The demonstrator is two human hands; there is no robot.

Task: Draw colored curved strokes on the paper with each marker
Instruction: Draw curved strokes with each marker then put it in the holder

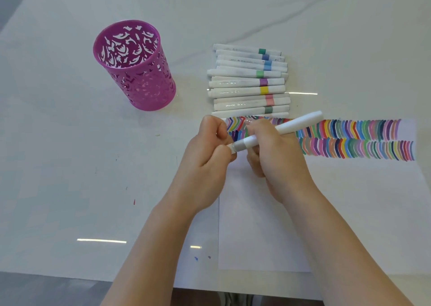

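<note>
I log: one white marker (296, 124), tilted above the top left corner of the paper (349, 212). Left hand (205, 158) pinches its grey-banded end; right hand (277, 156) grips its barrel. Row of markers (247, 81) lies just beyond the paper. Pink cup (137, 72) stands upright, left.

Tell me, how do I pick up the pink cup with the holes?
Hold the pink cup round the middle of its wall, coming in from its right side. It stands upright and is round, so a grip wraps it there, and nothing stands between it and the row of markers.
</note>
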